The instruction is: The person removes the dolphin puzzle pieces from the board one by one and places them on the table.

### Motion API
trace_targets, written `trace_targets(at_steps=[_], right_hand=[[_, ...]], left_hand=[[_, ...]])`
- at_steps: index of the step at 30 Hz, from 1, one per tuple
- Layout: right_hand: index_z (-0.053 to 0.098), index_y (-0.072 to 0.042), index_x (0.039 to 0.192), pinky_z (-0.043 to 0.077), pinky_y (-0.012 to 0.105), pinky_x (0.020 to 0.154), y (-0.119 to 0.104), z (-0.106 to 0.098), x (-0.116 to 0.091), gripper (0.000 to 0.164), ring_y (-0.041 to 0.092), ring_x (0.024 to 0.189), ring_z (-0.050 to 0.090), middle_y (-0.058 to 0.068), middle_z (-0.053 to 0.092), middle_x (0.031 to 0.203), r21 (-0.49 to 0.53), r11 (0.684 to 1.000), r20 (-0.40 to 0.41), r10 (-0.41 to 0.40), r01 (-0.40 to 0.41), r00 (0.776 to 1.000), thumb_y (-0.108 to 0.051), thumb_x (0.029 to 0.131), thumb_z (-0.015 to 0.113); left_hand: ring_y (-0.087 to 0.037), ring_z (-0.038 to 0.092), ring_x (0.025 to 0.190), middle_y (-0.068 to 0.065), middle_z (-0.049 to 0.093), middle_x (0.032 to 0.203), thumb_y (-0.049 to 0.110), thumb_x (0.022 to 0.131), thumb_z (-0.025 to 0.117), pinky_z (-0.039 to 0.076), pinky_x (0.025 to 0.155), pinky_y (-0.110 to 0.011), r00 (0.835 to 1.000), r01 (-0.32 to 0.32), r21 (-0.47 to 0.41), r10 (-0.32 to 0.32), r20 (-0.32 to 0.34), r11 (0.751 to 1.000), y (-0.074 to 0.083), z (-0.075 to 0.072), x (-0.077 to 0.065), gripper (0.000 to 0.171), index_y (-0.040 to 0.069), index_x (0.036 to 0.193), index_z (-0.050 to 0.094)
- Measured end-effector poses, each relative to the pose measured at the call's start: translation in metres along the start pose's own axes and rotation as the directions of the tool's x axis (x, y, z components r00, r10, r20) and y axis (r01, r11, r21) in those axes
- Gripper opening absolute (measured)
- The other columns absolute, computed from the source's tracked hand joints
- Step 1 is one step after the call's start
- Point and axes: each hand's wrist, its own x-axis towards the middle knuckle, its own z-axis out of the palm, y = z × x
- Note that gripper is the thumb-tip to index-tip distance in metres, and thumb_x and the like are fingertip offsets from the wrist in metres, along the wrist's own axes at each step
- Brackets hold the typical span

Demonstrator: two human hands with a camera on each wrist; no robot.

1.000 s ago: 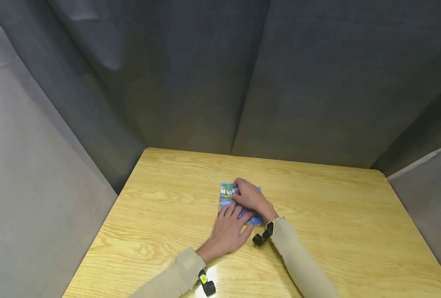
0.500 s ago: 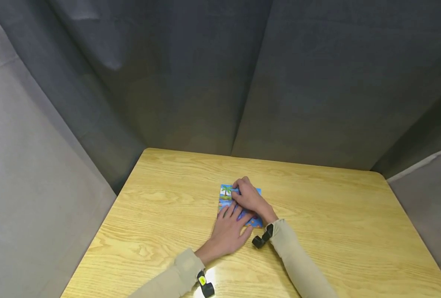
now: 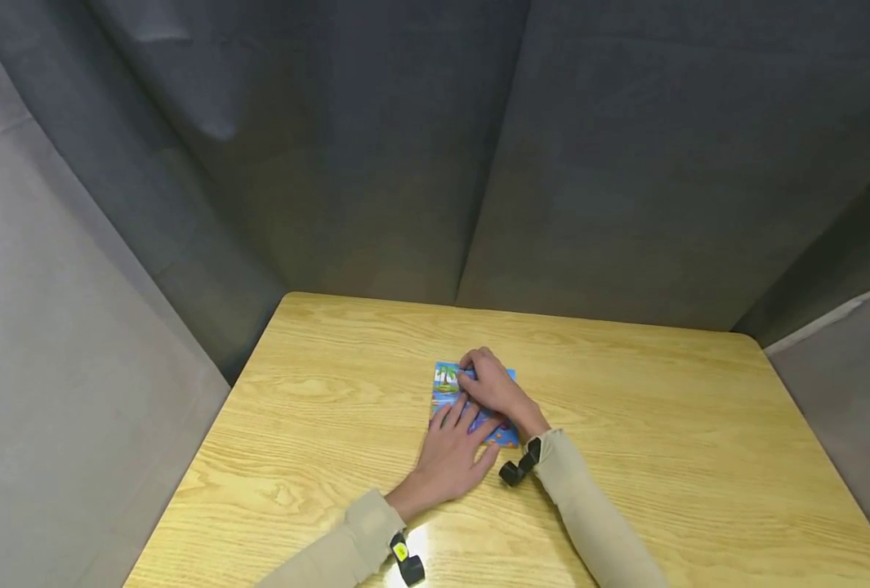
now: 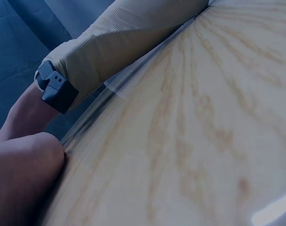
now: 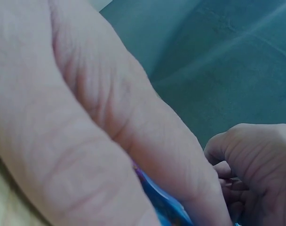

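A flat blue picture card (image 3: 443, 400), printed with a palm tree and water, lies on the table in the head view. Spread and nearly straight, the fingers of my left hand (image 3: 449, 459) rest on its near part. My right hand (image 3: 495, 387) bends over the card's upper right, with curled fingers and the thumb near the forefinger; whether they pinch anything is hidden. The right wrist view shows my curled right hand (image 5: 263, 165), large left-hand fingers and a shiny blue strip of the card (image 5: 164, 207). In the left wrist view, my left thumb (image 4: 27, 169) lies low on the left.
The wooden table (image 3: 317, 392) extends around the hands, with its far edge near a dark curtain (image 3: 376, 163). Pale grey panels (image 3: 60, 327) stand at both sides. Each wrist carries a small black camera (image 3: 520, 464) over a beige sleeve (image 3: 589, 506).
Both hands stay almost still on the card. The right fingertips have shifted only slightly, and the view has moved a little.
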Motion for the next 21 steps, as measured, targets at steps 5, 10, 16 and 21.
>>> trace_targets(at_steps=[5, 10, 16, 21], right_hand=[[0.067, -0.001, 0.115, 0.052, 0.037, 0.073, -0.001, -0.002, 0.001, 0.018, 0.021, 0.084, 0.058, 0.011, 0.064, 0.106, 0.05, 0.999, -0.012, -0.014, 0.015, 1.0, -0.013, 0.102, 0.062], [0.066, 0.001, 0.123, 0.052, 0.037, 0.077, 0.003, -0.001, 0.002, 0.027, 0.023, 0.088, 0.06, 0.012, 0.065, 0.11, 0.075, 0.995, 0.0, -0.059, 0.059, 0.998, -0.01, 0.099, 0.065], [0.063, -0.001, 0.131, 0.048, 0.044, 0.091, 0.009, -0.002, 0.003, 0.039, 0.028, 0.102, 0.055, 0.014, 0.058, 0.119, 0.048, 0.99, 0.089, -0.133, 0.129, 0.987, -0.016, 0.097, 0.073], [0.06, -0.003, 0.135, 0.049, 0.037, 0.08, 0.01, -0.005, 0.004, 0.04, 0.022, 0.088, 0.056, 0.013, 0.061, 0.113, 0.101, 0.984, 0.142, -0.159, 0.146, 0.977, -0.01, 0.098, 0.072]], left_hand=[[-0.033, 0.023, 0.158, -0.004, 0.037, 0.167, 0.05, 0.11, 0.037, 0.027, 0.12, -0.056, 1.0, 0.006, 0.0, -0.006, 0.004, 1.0, -0.001, 0.0, 0.0, 0.049, 0.036, 0.155, 0.05], [-0.032, 0.022, 0.158, -0.004, 0.037, 0.167, 0.05, 0.11, 0.036, 0.026, 0.121, -0.056, 1.0, 0.015, 0.005, -0.015, 0.01, 1.0, -0.001, 0.002, 0.0, 0.049, 0.036, 0.155, 0.05], [-0.03, 0.026, 0.156, -0.003, 0.039, 0.164, 0.052, 0.11, 0.033, 0.025, 0.121, -0.054, 0.999, 0.024, 0.021, -0.025, 0.032, 0.999, -0.002, 0.002, 0.0, 0.051, 0.036, 0.157, 0.048], [-0.029, 0.025, 0.156, -0.003, 0.039, 0.164, 0.052, 0.111, 0.033, 0.026, 0.121, -0.053, 0.999, 0.025, 0.02, -0.026, 0.034, 0.999, -0.001, 0.0, -0.001, 0.052, 0.036, 0.157, 0.048]])
